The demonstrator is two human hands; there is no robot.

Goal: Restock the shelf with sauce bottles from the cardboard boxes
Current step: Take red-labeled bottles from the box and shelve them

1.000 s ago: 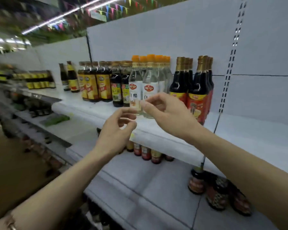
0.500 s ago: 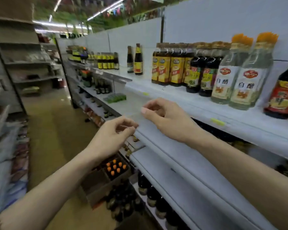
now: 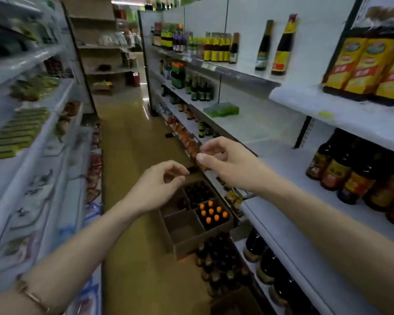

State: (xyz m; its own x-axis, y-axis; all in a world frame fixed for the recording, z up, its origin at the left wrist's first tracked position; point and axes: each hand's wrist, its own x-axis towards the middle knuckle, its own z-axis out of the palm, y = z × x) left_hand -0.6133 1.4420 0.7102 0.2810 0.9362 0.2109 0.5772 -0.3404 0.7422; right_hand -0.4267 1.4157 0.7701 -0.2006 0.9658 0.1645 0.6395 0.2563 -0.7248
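Observation:
An open cardboard box [image 3: 182, 237] with dividers stands on the floor against the right-hand shelving. One compartment holds orange-capped bottles [image 3: 210, 214], another dark-capped bottles [image 3: 198, 192]. Several dark bottles [image 3: 218, 264] stand loose on the floor beside it. My left hand [image 3: 155, 189] and my right hand [image 3: 228, 164] hover in the air above the box, fingers loosely curled, thumb near forefinger, with nothing visible in them. The white shelf [image 3: 305, 223] lies just right of my right arm. Dark sauce bottles [image 3: 350, 176] stand at its right end.
Yellow-labelled bottles [image 3: 369, 64] fill the upper right shelf. A second cardboard box [image 3: 234, 301] sits at the bottom edge. Packaged goods line the left shelving [image 3: 32, 155]. The yellow aisle floor [image 3: 132, 155] runs between the two shelf rows to a far rack.
The view has swung left, from facing the bottle shelf to looking down the aisle. Both hands have come away from the shelf edge and now hang over the box.

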